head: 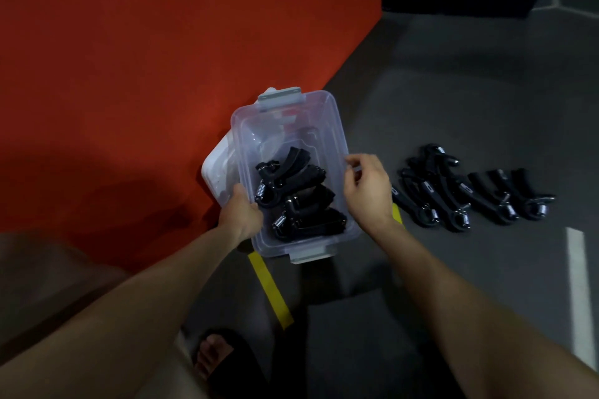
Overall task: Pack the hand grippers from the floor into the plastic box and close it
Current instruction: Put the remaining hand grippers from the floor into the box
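The left hand [241,214] holds the box [337,139] by its side wall, the grip closed on the rim. The right hand [368,185] hovers at the opposite rim, grip narrow and loosely curled, holding nothing. Several packed grippers [298,191] lie inside the box, between the two hands. The loose grippers [466,191] lie on the floor [453,91], right of the right hand. Each appears rigid, light and springy; take hold across both handles. Their handles point away, spring ends toward the person. The lid [217,168] lies beyond the left hand.
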